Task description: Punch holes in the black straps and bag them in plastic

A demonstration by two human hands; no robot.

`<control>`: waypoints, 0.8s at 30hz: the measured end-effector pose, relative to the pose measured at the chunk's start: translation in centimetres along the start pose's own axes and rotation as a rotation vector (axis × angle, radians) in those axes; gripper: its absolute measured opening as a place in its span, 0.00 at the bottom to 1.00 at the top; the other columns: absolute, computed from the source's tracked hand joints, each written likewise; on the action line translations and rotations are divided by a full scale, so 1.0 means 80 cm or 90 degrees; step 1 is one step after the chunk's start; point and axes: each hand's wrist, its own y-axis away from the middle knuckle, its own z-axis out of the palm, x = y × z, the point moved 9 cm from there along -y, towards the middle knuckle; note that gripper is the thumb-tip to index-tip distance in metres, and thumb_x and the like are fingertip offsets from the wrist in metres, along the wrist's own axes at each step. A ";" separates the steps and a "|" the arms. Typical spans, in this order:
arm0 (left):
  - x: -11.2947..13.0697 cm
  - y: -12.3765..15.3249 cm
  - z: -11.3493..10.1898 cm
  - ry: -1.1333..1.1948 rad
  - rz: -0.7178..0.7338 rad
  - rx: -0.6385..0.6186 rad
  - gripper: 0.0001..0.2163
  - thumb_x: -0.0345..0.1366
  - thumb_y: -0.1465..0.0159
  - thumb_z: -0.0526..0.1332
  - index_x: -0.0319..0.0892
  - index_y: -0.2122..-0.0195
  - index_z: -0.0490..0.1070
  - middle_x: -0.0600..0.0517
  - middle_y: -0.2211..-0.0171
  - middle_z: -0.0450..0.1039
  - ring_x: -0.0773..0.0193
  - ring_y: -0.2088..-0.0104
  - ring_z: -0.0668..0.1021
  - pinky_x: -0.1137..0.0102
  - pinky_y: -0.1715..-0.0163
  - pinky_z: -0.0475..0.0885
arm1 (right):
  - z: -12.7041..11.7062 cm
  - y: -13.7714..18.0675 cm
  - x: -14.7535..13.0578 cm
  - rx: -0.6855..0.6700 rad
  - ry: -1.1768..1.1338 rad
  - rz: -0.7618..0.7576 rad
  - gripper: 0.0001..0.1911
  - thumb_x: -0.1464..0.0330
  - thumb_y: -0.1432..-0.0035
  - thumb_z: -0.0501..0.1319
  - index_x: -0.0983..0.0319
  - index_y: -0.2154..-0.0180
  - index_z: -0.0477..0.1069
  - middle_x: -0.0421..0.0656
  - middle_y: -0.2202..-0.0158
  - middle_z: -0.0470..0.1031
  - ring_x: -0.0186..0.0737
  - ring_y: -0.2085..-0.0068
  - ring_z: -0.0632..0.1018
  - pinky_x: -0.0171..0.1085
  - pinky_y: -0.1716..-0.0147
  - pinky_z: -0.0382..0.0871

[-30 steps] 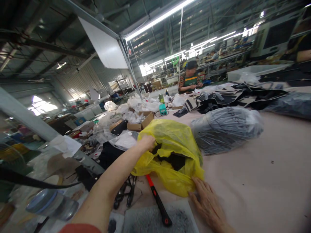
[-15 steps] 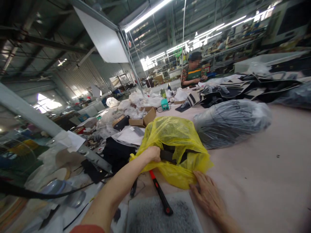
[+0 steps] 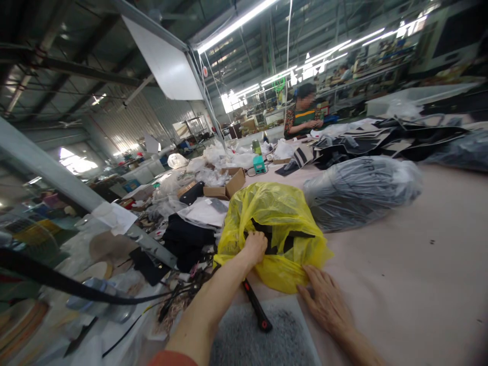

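Note:
A yellow plastic bag (image 3: 282,198) lies on the table with its mouth towards me and dark flat pieces (image 3: 299,235) showing inside. My left hand (image 3: 256,247) is at the mouth with its fingers curled closed; what they grip is hidden. Flat on the table, my right hand (image 3: 326,297) touches the bag's front right edge with its fingertips, fingers out and thumb apart. Below the bag a black and red tool handle (image 3: 257,305) sticks out, its far end hidden by the bag and my left arm. It rests partly on a speckled grey slab (image 3: 263,340).
A clear bag of grey material (image 3: 362,193) lies right of the yellow bag. Dark cut pieces (image 3: 354,145) are heaped behind it. A cardboard box (image 3: 231,185) and plastic wrap stand at the back left. A grey post (image 3: 91,201) slants across the left. Another person (image 3: 303,114) sits across the table.
My left hand has moved right and slightly inward at the bag's mouth, its forearm now covering more of the tool handle. My right hand stays nearly in place.

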 end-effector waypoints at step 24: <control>-0.022 -0.119 -0.111 0.296 -0.093 0.285 0.22 0.46 0.36 0.58 0.37 0.46 0.70 0.39 0.44 0.70 0.46 0.40 0.67 0.54 0.38 0.58 | -0.002 0.000 -0.002 0.010 0.011 -0.005 0.25 0.58 0.37 0.55 0.62 0.42 0.63 0.48 0.44 0.70 0.49 0.43 0.69 0.50 0.43 0.59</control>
